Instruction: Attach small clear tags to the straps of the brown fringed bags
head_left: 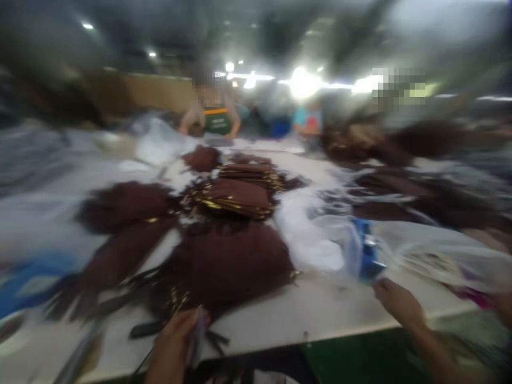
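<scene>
Bright lights line the rear of a dim room; blur softens most outlines. White table extends from the foreground toward the background, with a green panel below its near edge.

Left hand: located at the near edge of the table, bottom centre-left. Thumb and fingers close on a thin pale strip, which points upward. Material of the strip: not discernible.

Right hand: located over the near edge, right of centre. Fingers are curled inward. Blur conceals whether they grip anything; this cannot be told. Nearest item: a blue pack, just beyond the knuckles. Clear plastic lies to the right of the pack; white plastic lies to its left.

Large brown bundle: lies flat on the table, just beyond the left hand. Gold-coloured bits show at its lower left and right corners. Behind it sits a brown stack with gold edges. To the left lies a darker brown pile. A black strap rests beside the left hand.

Background: one person in a green apron and another in a teal top are positioned at the far side.
</scene>
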Available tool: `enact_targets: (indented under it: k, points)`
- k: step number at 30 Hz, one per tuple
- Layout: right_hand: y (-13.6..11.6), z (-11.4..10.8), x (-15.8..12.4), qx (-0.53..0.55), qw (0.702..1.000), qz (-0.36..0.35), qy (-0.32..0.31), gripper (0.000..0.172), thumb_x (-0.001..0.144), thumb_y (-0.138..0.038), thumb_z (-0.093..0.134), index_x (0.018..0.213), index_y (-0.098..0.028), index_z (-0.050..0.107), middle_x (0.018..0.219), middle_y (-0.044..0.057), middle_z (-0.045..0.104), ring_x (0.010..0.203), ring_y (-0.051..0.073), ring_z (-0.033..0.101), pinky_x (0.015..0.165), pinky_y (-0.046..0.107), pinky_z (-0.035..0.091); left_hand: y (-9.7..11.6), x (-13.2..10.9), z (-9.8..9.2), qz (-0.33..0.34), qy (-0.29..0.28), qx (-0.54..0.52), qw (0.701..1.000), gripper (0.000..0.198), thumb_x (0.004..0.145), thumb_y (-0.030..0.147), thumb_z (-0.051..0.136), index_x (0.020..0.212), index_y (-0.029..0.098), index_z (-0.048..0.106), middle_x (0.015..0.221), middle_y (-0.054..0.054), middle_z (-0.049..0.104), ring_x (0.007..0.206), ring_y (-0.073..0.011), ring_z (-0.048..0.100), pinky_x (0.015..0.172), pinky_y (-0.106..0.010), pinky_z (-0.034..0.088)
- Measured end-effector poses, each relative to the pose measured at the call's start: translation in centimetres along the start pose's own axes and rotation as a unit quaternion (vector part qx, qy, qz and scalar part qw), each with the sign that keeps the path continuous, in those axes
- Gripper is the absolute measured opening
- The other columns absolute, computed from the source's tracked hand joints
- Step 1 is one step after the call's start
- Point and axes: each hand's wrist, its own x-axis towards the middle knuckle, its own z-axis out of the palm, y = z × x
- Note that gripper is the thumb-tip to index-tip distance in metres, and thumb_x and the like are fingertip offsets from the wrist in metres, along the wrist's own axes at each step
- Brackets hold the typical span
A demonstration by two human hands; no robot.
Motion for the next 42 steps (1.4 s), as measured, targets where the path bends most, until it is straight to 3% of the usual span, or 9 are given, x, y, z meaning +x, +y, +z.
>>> enact_targets:
  k: [2, 4, 6, 9, 11, 14, 17, 31, 42]
  points:
    - [-1.8, 1.9, -0.8, 0.042, 0.995, -0.041, -0.085, 0.018, 0.071, -0.041, 0.057, 0.064, -0.025, 0.063, 0.070, 0.012, 0.067, 0.058, 0.026, 0.060, 0.061, 0.040, 0.044, -0.5, 1.2, -0.8, 0.020, -0.081, -0.014, 0.996, 0.024, 0.059, 0.020, 0.081, 0.075, 0.011, 0.067, 0.076, -0.009, 0.072, 0.073, -0.0206, 0.069, 0.069, -0.028, 0.055]
    - [-5.1, 4.1, -3.3, 0.137, 0.967, -0.125, -0.174, 0.028, 0.072, -0.052, 0.058, 0.082, -0.028, 0.066, 0.076, 0.009, 0.067, 0.060, 0.025, 0.059, 0.060, 0.038, 0.046, -0.7, 1.9, -1.4, 0.034, -0.105, -0.030, 0.993, 0.024, 0.062, 0.024, 0.080, 0.076, 0.011, 0.065, 0.077, -0.010, 0.072, 0.072, -0.0187, 0.068, 0.070, -0.027, 0.054]
    - [-9.9, 5.8, -7.8, 0.224, 0.910, -0.224, -0.266, 0.035, 0.077, -0.057, 0.055, 0.096, -0.028, 0.064, 0.075, 0.005, 0.064, 0.065, 0.022, 0.058, 0.059, 0.033, 0.047, -0.9, 2.0, -1.6, 0.033, -0.105, -0.044, 0.993, 0.025, 0.063, 0.026, 0.080, 0.077, 0.011, 0.065, 0.077, -0.009, 0.072, 0.072, -0.0185, 0.068, 0.071, -0.027, 0.052]
    - [-18.4, 7.1, -15.2, 0.282, 0.798, -0.354, -0.399, 0.028, 0.091, -0.047, 0.046, 0.086, -0.023, 0.061, 0.074, 0.001, 0.058, 0.067, 0.016, 0.054, 0.059, 0.025, 0.044, -1.2, 1.6, -1.6, 0.028, -0.106, -0.053, 0.993, 0.023, 0.066, 0.026, 0.078, 0.078, 0.011, 0.064, 0.078, -0.010, 0.072, 0.072, -0.0185, 0.068, 0.072, -0.028, 0.051]
    - [-23.3, 7.7, -18.3, 0.300, 0.751, -0.408, -0.424, 0.023, 0.093, -0.037, 0.045, 0.087, -0.021, 0.061, 0.074, -0.001, 0.057, 0.066, 0.013, 0.052, 0.060, 0.022, 0.042, -1.4, 1.6, -1.6, 0.038, -0.114, -0.048, 0.992, 0.023, 0.067, 0.027, 0.076, 0.079, 0.011, 0.064, 0.077, -0.009, 0.072, 0.070, -0.0177, 0.066, 0.069, -0.027, 0.050]
    - [-27.5, 8.8, -19.8, 0.304, 0.719, -0.455, -0.429, 0.017, 0.092, -0.026, 0.047, 0.086, -0.019, 0.062, 0.074, -0.001, 0.061, 0.068, 0.012, 0.054, 0.064, 0.021, 0.042, -1.5, 2.0, -1.8, 0.057, -0.121, -0.043, 0.990, 0.023, 0.068, 0.029, 0.075, 0.078, 0.012, 0.064, 0.070, -0.006, 0.069, 0.063, -0.0151, 0.062, 0.062, -0.025, 0.046]
    - [-28.6, 9.8, -19.6, 0.293, 0.710, -0.469, -0.436, 0.017, 0.091, -0.022, 0.047, 0.087, -0.020, 0.063, 0.077, -0.001, 0.064, 0.068, 0.012, 0.057, 0.065, 0.020, 0.042, -1.4, 2.3, -2.0, 0.055, -0.123, -0.036, 0.990, 0.023, 0.068, 0.031, 0.074, 0.077, 0.013, 0.062, 0.064, -0.004, 0.066, 0.059, -0.0146, 0.059, 0.059, -0.025, 0.043]
    - [-29.0, 11.8, -20.0, 0.264, 0.738, -0.470, -0.406, 0.024, 0.093, -0.023, 0.042, 0.087, -0.022, 0.066, 0.072, -0.003, 0.062, 0.052, 0.009, 0.051, 0.055, 0.018, 0.039, -0.6, 2.7, -2.6, 0.016, -0.152, -0.002, 0.988, 0.019, 0.068, 0.028, 0.067, 0.077, 0.015, 0.059, 0.063, -0.004, 0.065, 0.055, -0.0137, 0.056, 0.055, -0.024, 0.037]
    - [-28.9, 11.8, -20.4, 0.255, 0.739, -0.504, -0.367, 0.026, 0.094, -0.022, 0.041, 0.095, -0.024, 0.067, 0.086, 0.001, 0.069, 0.074, 0.013, 0.063, 0.066, 0.018, 0.046, -0.5, 2.5, -2.7, 0.013, -0.157, -0.020, 0.987, 0.016, 0.070, 0.027, 0.066, 0.077, 0.015, 0.059, 0.063, -0.003, 0.062, 0.055, -0.0130, 0.055, 0.054, -0.023, 0.037]
